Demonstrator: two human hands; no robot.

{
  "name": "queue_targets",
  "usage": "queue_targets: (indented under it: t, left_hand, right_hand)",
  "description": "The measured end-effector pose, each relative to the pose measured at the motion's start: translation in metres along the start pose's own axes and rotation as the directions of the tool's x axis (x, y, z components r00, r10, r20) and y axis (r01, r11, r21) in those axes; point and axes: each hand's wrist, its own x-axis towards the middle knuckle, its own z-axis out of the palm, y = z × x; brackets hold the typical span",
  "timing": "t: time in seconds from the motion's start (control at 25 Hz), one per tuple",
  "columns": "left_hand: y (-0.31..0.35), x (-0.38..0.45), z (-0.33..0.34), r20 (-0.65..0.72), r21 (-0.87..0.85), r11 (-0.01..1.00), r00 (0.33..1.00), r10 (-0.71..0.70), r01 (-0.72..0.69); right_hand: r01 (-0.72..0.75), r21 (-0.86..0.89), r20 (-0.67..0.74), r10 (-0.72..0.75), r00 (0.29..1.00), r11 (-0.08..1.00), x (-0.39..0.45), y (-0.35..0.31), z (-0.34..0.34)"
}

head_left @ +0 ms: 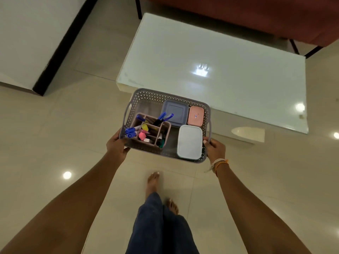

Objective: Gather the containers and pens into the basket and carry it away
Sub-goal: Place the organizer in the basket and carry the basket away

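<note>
A grey perforated basket [145,97] hangs in the air in front of me, above the floor near the low table's corner. My left hand [116,145] grips its left side and my right hand [215,148] grips its right side. Inside stand a pink divided pen holder [165,128] with blue-capped pens [133,132] and highlighters, a blue-lidded container [175,111], a small pink container [196,116] and a white-lidded container [189,142].
A low white glass-topped table [220,61] lies just beyond the basket. A dark red sofa [256,15] stands behind it. Another white surface with a black edge [27,43] is at the left. My bare feet [153,182] stand on glossy beige tiles.
</note>
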Motion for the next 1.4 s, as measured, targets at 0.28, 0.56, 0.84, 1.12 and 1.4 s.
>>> queue_targets:
  t: [0.28,0.56,0.84,1.12,1.4]
  left_hand:
    - [-0.099,0.143,-0.023,0.014,0.017,1.0,1.0,0.019,-0.02]
    - [-0.146,0.304,0.016,0.114,0.027,0.994,0.988,0.101,-0.105]
    - [-0.124,0.419,0.068,0.276,0.076,0.976,0.945,0.174,-0.202]
    - [-0.13,0.463,0.104,0.255,-0.086,0.978,0.945,0.206,-0.19]
    - [-0.13,0.473,0.131,0.265,-0.195,0.959,0.93,0.254,-0.206]
  right_hand:
    - [0.008,0.005,0.043,-0.008,0.999,1.0,0.081,0.13,0.074]
    - [0.102,-0.013,0.038,-0.102,0.994,0.995,0.213,0.191,0.144]
    - [0.181,-0.02,-0.068,-0.182,0.981,0.983,0.321,0.184,0.196]
    - [0.145,0.046,-0.209,-0.132,0.969,0.988,0.365,0.176,0.22]
    - [0.174,0.171,-0.124,-0.154,0.98,0.97,0.382,0.172,0.23]
